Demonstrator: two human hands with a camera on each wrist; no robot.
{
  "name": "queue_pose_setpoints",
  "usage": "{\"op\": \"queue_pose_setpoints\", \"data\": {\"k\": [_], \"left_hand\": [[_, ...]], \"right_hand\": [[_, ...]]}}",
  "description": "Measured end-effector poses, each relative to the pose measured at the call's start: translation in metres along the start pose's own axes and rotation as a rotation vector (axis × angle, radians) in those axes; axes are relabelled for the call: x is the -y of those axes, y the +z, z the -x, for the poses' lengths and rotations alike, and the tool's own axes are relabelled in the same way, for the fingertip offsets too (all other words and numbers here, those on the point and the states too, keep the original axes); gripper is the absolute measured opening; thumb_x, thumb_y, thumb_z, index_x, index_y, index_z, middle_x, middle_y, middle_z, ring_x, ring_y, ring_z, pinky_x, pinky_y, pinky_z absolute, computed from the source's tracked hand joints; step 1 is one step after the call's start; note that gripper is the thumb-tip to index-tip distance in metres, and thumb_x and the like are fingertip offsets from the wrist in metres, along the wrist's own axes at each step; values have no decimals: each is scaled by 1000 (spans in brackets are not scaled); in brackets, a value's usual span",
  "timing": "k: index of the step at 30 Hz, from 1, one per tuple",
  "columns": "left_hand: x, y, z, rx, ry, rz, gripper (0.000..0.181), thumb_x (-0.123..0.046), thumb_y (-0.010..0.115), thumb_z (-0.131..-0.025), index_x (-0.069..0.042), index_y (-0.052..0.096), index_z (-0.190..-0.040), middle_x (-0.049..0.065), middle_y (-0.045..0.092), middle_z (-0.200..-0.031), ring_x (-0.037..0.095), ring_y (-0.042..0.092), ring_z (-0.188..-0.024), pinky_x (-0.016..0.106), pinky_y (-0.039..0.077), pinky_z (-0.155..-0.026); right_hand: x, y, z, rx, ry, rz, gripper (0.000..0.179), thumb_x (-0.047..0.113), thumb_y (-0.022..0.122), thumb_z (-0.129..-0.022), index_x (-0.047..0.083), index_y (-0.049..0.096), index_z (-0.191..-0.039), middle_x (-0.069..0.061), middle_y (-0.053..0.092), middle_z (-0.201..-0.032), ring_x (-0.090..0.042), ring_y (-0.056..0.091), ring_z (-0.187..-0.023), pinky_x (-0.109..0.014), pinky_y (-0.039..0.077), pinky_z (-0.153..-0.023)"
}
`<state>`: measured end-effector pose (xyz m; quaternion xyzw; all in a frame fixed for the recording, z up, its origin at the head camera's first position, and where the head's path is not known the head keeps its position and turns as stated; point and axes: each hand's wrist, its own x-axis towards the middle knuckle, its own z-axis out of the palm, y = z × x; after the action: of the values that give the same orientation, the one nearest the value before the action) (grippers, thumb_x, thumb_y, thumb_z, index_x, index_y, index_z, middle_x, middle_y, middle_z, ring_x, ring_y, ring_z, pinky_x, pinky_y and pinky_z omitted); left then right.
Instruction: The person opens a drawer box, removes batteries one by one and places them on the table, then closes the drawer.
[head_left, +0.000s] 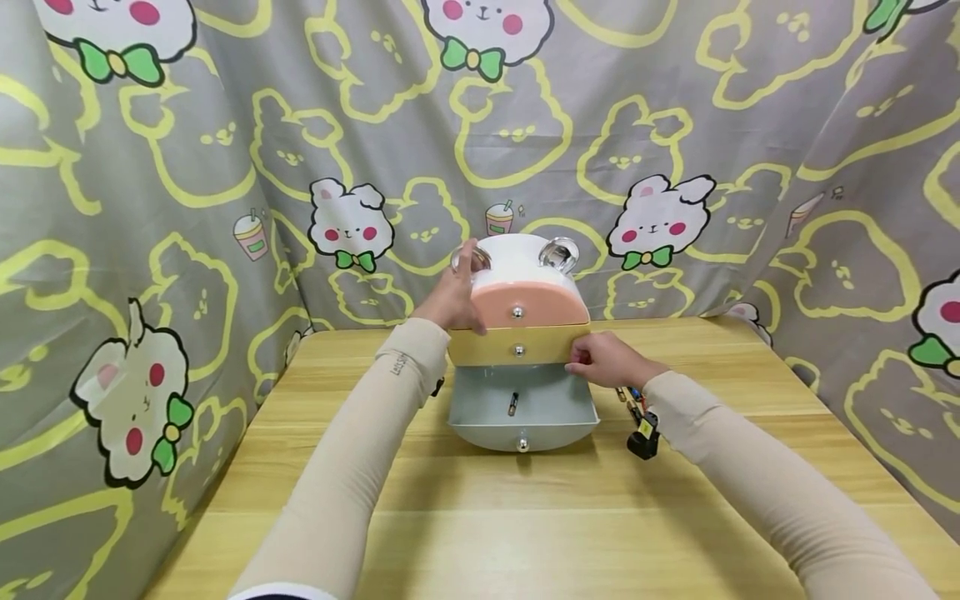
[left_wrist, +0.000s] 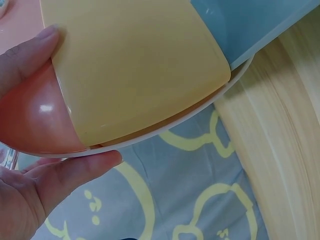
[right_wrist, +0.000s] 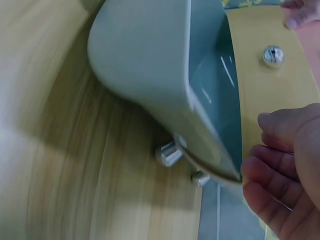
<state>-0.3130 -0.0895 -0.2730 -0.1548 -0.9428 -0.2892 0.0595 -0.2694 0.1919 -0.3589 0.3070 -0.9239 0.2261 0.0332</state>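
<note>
A small drawer box with a white top (head_left: 517, 254) and two shiny round ears stands on the table. Its coral top drawer (head_left: 551, 307) and yellow middle drawer (head_left: 487, 350) are pushed in, while the grey-green bottom drawer (head_left: 480, 437) is pulled out. In that drawer lies a small battery (head_left: 513, 404). My left hand (head_left: 456, 297) grips the box's left side, thumb on the drawer fronts and a finger along the outer wall. At the right end of the yellow drawer is my right hand (head_left: 617, 360), its loosely bent fingers right at the edge with nothing between them.
Right of the box, partly behind my right forearm, lie several small batteries (head_left: 634, 410) and a black item with a yellow label (head_left: 643, 437). A small dark object (head_left: 438, 386) shows beside my left sleeve. Patterned grey curtain (head_left: 420, 225) surrounds the wooden table (head_left: 510, 533).
</note>
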Motion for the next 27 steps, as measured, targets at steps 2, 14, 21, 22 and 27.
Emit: {"op": "queue_pose_setpoints", "data": {"k": [2, 14, 21, 22, 27], "left_hand": [[0, 0, 0, 5, -6, 0, 152, 3, 95, -44, -32, -8, -150, 13, 35, -138, 37, 39, -127, 46, 35, -106], [1, 0, 2, 7, 2, -20, 151, 0, 96, -45, -31, -9, -150, 15, 36, -138, 37, 37, -129, 44, 35, -106], [0, 0, 1, 14, 11, -20, 151, -2, 96, -46, -32, -9, -150, 19, 35, -136, 38, 40, -126, 44, 36, -105], [-1, 0, 1, 15, 12, -17, 151, -2, 96, -46, -33, -9, -150, 18, 36, -136, 37, 40, -126, 44, 37, -105], [-1, -1, 1, 18, 15, -15, 151, -2, 96, -46, -31, -9, -150, 9, 35, -138, 35, 38, -128, 42, 36, -106]], "right_hand": [[5, 2, -3, 20, 0, -4, 20, 16, 72, -88, 13, 61, -72, 6, 55, -64, -11, 49, -58, -29, 43, -56], [31, 9, -26, 320, 48, 31, 9, 20, 72, -89, 12, 68, -87, 5, 63, -80, -10, 57, -74, -29, 50, -70], [37, 12, -35, 450, 87, 50, 19, 25, 71, -89, 10, 68, -100, 3, 62, -89, -14, 57, -84, -33, 48, -79], [37, 13, -36, 459, 94, 48, 20, 25, 71, -89, 10, 68, -101, 3, 62, -91, -14, 57, -85, -33, 48, -80], [37, 21, -42, 496, 75, 62, 26, 27, 70, -90, 8, 68, -107, 0, 64, -98, -16, 58, -93, -35, 48, -86]]}}
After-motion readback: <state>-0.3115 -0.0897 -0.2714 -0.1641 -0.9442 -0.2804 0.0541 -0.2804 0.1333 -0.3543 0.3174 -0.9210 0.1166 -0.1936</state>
